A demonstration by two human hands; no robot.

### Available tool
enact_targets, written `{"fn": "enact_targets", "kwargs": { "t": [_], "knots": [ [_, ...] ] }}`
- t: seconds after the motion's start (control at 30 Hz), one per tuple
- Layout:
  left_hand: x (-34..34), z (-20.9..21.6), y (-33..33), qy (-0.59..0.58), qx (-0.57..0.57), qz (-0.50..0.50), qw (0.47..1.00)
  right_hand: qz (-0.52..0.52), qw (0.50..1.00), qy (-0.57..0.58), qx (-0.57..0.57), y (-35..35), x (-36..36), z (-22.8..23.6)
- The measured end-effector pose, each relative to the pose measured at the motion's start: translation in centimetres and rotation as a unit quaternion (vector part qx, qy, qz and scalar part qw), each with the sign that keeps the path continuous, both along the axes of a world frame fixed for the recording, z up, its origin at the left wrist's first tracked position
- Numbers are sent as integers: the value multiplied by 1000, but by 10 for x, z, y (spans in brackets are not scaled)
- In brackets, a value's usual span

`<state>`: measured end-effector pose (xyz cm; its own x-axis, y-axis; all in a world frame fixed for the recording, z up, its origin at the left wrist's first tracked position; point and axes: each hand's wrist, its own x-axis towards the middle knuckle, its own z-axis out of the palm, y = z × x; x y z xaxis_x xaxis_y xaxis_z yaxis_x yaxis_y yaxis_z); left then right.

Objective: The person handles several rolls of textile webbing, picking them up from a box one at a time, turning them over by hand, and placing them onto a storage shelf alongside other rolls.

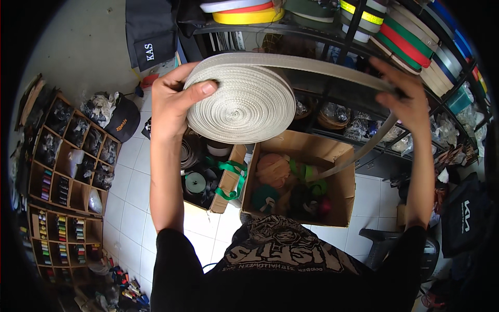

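My left hand (176, 96) grips the left edge of a large roll of beige-grey webbing (244, 104), its thumb lying across the flat coiled face. The roll is held up in front of me, above the boxes. From its top a loose length of webbing strap (327, 69) stretches right to my right hand (403, 93). There the strap bends and hangs down into a cardboard box (335, 203). The right hand is slightly blurred, with its fingers and thumb around the strap.
Below, a second cardboard box (226, 190) holds rolls and a green ribbon (231, 179). Shelves with coloured webbing rolls (405, 39) stand ahead and right. At left is a wooden compartment rack (67, 161) with thread spools, beside a black cap (123, 118). A dark chair (379, 244) stands at lower right.
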<state>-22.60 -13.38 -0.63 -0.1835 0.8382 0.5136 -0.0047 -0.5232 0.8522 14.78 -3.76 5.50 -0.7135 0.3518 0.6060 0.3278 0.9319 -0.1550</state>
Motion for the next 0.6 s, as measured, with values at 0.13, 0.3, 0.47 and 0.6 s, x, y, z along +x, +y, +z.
{"fn": "enact_targets", "kwargs": {
  "t": [0.13,0.3,0.47,0.6],
  "knots": [
    [7,-17,14,-175,41,-1,984,22,984,140,-104,-22,-47,-64],
    [33,-28,34,-289,9,-61,955,38,957,276,-81,-33,-109,-121],
    [73,-32,40,-372,-4,-31,928,13,896,410,-172,-49,-149,-126],
    [86,-40,46,-418,23,-43,907,-32,850,495,-179,-54,-162,-125]
  ]
}}
